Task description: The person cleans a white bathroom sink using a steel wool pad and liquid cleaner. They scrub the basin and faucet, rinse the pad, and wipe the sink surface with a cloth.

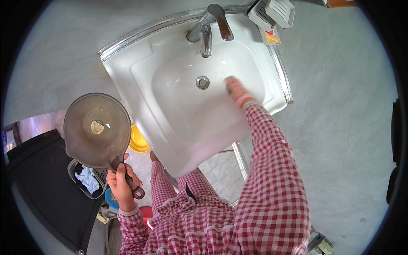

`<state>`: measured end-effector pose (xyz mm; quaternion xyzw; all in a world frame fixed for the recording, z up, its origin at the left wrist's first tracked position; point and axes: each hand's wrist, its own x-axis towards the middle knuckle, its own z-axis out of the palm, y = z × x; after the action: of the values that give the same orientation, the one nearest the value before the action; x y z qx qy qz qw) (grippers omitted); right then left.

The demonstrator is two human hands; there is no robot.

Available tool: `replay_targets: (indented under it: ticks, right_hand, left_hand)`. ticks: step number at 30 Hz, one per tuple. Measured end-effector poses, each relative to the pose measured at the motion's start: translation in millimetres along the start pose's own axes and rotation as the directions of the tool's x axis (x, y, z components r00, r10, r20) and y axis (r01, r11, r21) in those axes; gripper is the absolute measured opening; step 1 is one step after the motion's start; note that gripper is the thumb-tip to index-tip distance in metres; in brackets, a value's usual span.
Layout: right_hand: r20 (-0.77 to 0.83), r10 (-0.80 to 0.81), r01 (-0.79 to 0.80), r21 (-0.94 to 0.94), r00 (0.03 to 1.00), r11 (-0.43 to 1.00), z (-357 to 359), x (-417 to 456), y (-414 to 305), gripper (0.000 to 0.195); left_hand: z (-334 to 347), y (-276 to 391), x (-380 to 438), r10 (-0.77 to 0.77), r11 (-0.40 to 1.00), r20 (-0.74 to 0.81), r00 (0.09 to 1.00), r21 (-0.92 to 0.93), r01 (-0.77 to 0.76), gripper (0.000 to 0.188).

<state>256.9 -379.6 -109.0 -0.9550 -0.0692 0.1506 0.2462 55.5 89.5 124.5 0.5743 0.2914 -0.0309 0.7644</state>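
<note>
My left hand point(123, 185) grips the handle of a translucent grey-brown plastic water dipper point(95, 149), held level to the left of the white ceramic washbasin point(178, 153). A pale round patch shows at the dipper's bottom; how much water is in it I cannot tell. Inside the basin, my right hand point(238, 89) lies against the right part of the bowl, blurred by motion. Its fingers are over a small dark grey pad point(228, 89), mostly hidden beneath them. Left of that hand sits the round metal drain point(202, 82).
A chrome faucet point(207, 35) stands at the basin's back. Slotted soap holders point(271, 14) hang over the back right corner. Low on the left are a yellow basin point(139, 140), a laundry basket point(102, 191) with cloth, and a dark panel point(57, 191).
</note>
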Motion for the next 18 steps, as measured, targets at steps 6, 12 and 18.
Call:
replay_targets:
  ticks: [6,12,18]
  right_hand:
    - [0.050,-0.171,0.177,-0.185,0.984,0.967,47,32,-78,0.034]
    - [-0.569,-0.140,-0.080,-0.343,0.810,0.936,37,83,-37,0.039]
    - [-0.365,-0.293,0.251,-0.160,0.884,0.955,26,77,-59,0.038]
  left_hand:
    - [-6,-2,5,-0.024,1.000,0.007,1.000,0.017,0.024,0.028]
    - [-4,-9,2,-0.027,0.999,0.022,0.999,0.048,0.026,0.026]
    - [-3,-8,0,-0.026,1.000,0.002,1.000,0.007,0.026,0.027]
